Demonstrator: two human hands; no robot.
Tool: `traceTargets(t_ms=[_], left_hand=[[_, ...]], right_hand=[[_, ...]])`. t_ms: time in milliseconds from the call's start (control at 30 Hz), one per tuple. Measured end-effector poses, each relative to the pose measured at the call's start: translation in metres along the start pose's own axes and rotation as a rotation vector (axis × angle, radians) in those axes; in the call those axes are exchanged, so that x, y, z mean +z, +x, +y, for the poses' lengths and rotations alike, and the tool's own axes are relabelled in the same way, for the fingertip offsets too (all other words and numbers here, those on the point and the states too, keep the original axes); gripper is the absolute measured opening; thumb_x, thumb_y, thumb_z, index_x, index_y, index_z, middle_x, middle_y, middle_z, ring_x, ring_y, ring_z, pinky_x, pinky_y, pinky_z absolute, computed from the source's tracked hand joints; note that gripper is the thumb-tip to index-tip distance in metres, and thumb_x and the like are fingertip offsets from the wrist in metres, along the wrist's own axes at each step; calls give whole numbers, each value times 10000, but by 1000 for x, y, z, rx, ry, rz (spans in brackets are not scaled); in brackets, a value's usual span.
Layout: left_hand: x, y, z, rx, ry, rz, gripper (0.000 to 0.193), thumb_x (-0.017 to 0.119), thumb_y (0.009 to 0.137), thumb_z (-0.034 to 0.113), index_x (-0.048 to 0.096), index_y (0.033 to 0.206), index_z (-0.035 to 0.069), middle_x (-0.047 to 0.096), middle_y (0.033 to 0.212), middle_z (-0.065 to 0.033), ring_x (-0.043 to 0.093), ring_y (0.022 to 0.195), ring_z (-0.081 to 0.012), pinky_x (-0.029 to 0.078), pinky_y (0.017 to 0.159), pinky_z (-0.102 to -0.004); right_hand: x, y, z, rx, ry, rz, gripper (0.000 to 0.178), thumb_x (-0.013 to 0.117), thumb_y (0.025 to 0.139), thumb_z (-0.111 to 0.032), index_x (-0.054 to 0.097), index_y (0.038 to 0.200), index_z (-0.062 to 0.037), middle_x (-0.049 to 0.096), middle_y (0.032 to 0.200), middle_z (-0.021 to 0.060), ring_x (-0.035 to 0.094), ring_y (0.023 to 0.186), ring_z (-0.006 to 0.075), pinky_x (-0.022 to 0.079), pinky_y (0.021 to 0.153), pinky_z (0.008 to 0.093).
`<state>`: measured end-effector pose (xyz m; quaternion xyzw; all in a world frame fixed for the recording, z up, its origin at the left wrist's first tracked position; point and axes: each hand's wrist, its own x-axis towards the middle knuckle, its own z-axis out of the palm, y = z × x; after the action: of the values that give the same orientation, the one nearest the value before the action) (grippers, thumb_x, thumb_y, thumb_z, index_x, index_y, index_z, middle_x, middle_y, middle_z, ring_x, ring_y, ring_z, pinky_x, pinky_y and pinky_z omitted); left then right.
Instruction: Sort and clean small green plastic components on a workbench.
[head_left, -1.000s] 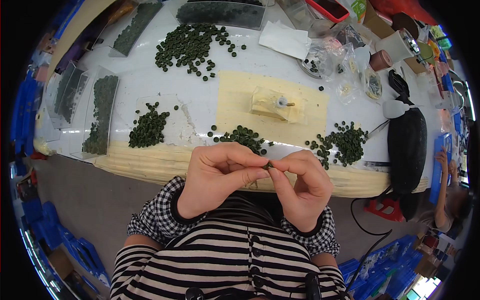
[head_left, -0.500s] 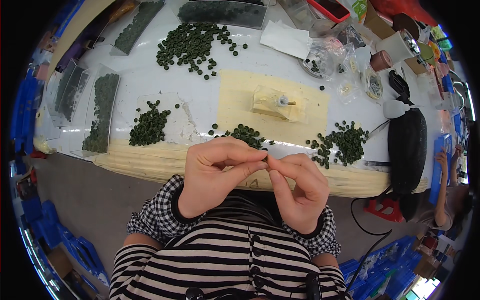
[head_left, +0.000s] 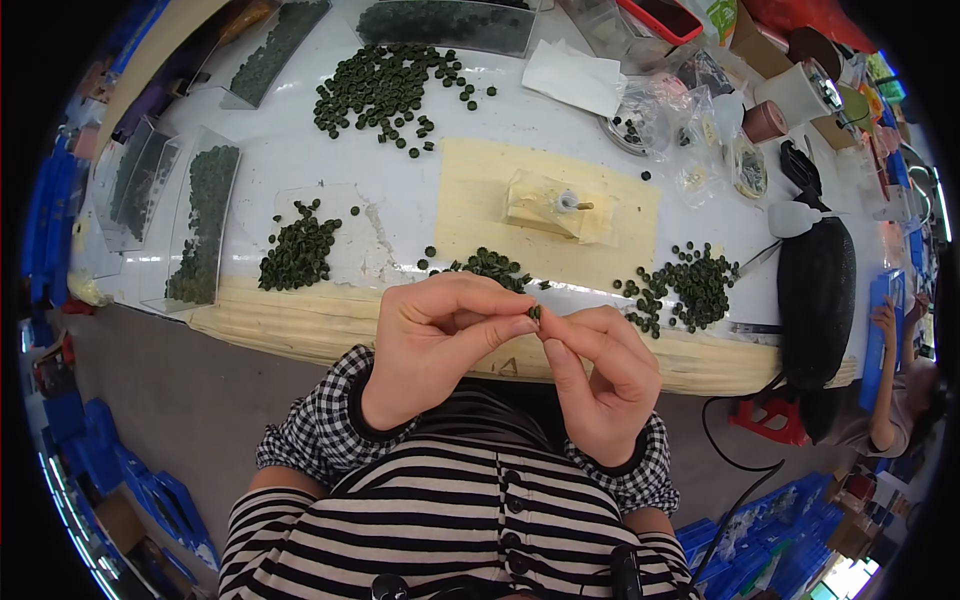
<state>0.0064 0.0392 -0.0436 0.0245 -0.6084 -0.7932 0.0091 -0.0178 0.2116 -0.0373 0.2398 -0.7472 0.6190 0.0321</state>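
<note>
Fingertip to fingertip, my left hand (head_left: 440,345) and my right hand (head_left: 603,375) meet over the table's front edge. Between them they pinch a small dark green round piece (head_left: 535,314), mostly covered by the fingers. Just beyond my left fingers lies a small heap of dark green scalloped pieces (head_left: 490,266). A heap of small round green pieces (head_left: 698,288) lies to the right of my right hand. Another heap (head_left: 302,250) is on the left. Behind my hands, a block wrapped in yellowish tape (head_left: 540,208) with a small peg stands on a yellow sheet (head_left: 470,190).
A large green pile (head_left: 385,90) spreads at the back, near clear trays (head_left: 205,225) of similar pieces. White tissue (head_left: 572,78), plastic bags (head_left: 690,130) and a red-cased phone (head_left: 660,18) are at the back right. A black padded object (head_left: 815,300) and tweezers (head_left: 757,260) lie right. Another person (head_left: 885,400) sits far right.
My fingertips have turned or parted slightly, so the small green piece between them shows more now. Both hands stay in nearly the same place.
</note>
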Motion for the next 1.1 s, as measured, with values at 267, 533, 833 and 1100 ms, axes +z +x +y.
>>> traceTargets(t_ms=[267,533,833,1100], left_hand=[[-6,3,-1,59,83,-87,165,661,811,-97,699,952,-20,687,934,-136,662,831,-168,535,732,-247],[-4,3,-3,5,-60,-76,174,655,825,-90,689,987,-34,683,959,-135,659,860,-149,534,756,-233],[-6,3,-4,-11,-108,-92,181,662,835,-69,689,1011,-36,686,953,-108,652,880,-113,530,768,-203],[-7,4,-7,106,7,-109,169,660,830,-71,708,982,-12,696,929,-116,659,845,-126,514,718,-213]], right_hand=[[-3,0,3,-1,51,-60,272,668,790,97,695,1051,24,636,850,94,585,709,145,460,604,220],[0,-2,9,-14,84,-22,278,664,799,94,691,1066,24,635,856,91,573,714,138,446,589,224],[-1,-1,8,-66,5,-30,287,665,796,91,694,1071,14,638,856,92,570,709,147,441,597,224],[0,-3,7,-34,95,-28,280,662,801,96,688,1072,28,643,868,99,571,718,145,440,598,225]])
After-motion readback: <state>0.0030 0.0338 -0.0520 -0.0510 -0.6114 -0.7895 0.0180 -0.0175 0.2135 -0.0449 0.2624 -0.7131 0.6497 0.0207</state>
